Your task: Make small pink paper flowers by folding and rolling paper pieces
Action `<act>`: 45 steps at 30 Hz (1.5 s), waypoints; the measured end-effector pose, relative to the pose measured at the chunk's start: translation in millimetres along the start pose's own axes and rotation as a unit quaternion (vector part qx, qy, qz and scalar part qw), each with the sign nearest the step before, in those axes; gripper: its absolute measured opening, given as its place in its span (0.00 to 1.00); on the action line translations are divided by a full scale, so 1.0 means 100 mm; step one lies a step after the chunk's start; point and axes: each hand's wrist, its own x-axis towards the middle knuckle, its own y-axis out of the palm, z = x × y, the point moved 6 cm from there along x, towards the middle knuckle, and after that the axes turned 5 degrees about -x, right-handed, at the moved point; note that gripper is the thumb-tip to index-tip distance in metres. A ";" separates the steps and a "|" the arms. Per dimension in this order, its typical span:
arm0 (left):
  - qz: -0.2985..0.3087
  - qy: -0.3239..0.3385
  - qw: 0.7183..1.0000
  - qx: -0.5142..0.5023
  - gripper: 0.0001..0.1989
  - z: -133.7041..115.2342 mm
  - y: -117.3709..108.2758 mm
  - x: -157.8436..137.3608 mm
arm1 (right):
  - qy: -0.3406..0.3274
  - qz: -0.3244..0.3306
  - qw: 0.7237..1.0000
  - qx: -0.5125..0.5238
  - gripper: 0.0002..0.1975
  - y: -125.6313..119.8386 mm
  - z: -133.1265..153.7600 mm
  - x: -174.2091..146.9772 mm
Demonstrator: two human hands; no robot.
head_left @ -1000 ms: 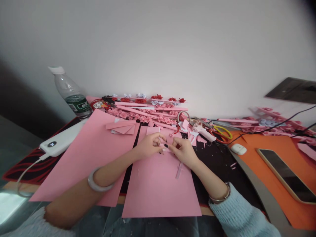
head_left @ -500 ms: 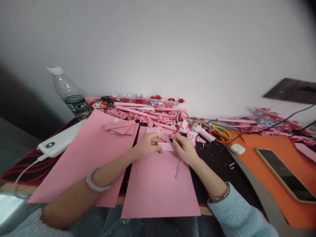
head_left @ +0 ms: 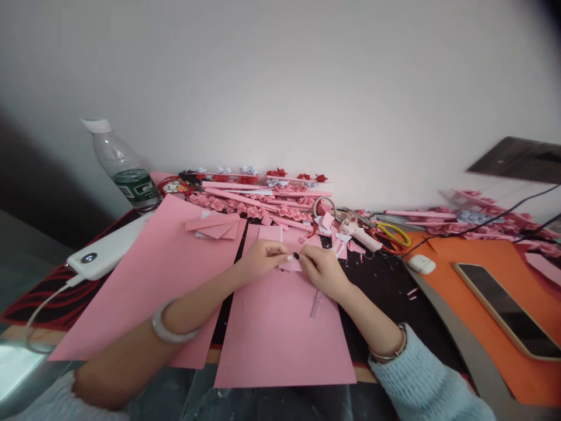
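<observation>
A small piece of pink paper (head_left: 291, 266) is pinched between my two hands, partly covered by the fingers. My left hand (head_left: 262, 258) grips its left side, thumb towards the middle. From the right, my right hand (head_left: 323, 268) closes on it, and the two thumbs nearly meet. Beneath both hands lies a large pink sheet (head_left: 284, 339). A narrow translucent strip (head_left: 315, 305) rests on that sheet below my right hand. Behind my left hand is another small pink piece (head_left: 270, 233).
On the left are a second pink sheet (head_left: 144, 292) with cut pieces (head_left: 217, 227), a power bank (head_left: 107, 248) and a bottle (head_left: 127, 169). Paper flowers (head_left: 254, 204), a glue gun (head_left: 359, 233) and scissors (head_left: 392, 235) lie behind. A phone (head_left: 504, 307) and earbud case (head_left: 421, 264) sit right.
My hands have drawn together over the small paper, the right thumb moving left to the left thumb. Less of the paper shows now.
</observation>
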 end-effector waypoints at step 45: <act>-0.093 0.054 0.986 0.124 0.11 -0.10 -0.16 -0.04 | 0.159 0.038 0.959 0.232 0.07 0.23 -0.26 -0.02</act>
